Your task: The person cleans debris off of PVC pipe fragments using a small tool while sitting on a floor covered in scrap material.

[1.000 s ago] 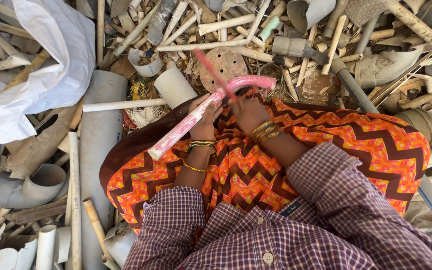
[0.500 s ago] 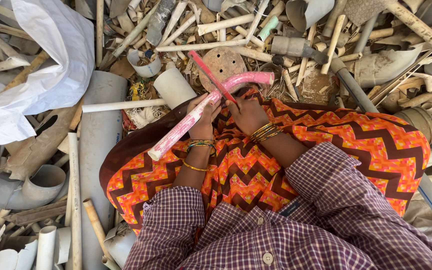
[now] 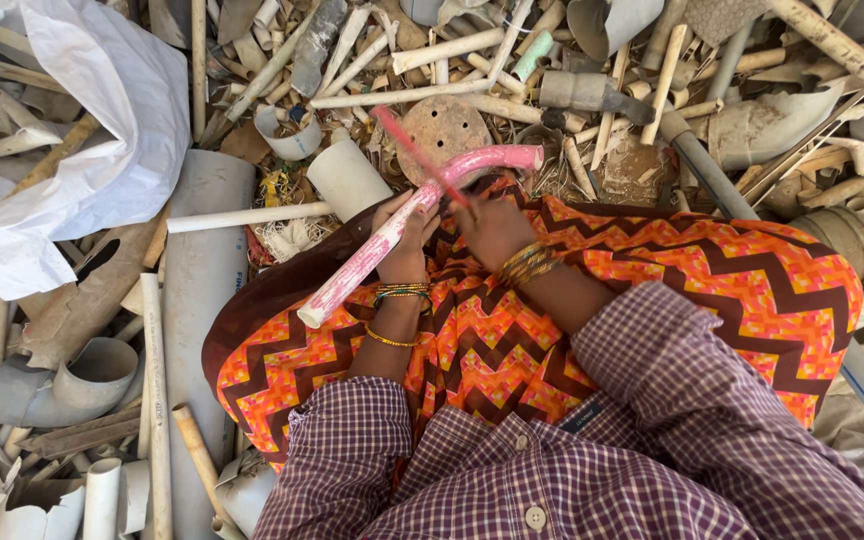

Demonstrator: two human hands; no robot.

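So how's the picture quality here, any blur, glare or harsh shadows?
Head view: even daylight with soft shadows and no harsh ones; the white sack at top left is bright, nearly washed out; the thin pink stick by the right hand is smeared by motion; the pink pipe in the left hand and the pipe scraps look sharp.

The pipe [image 3: 392, 240] is plastic, its pink coat matt, scuffed and worn to white in patches. The scrap pipes [image 3: 202, 300] around it are dull, dusty plastic. The sack [image 3: 82, 130] is woven white plastic with a faint sheen. The bangles [image 3: 527, 262] are shiny metal.
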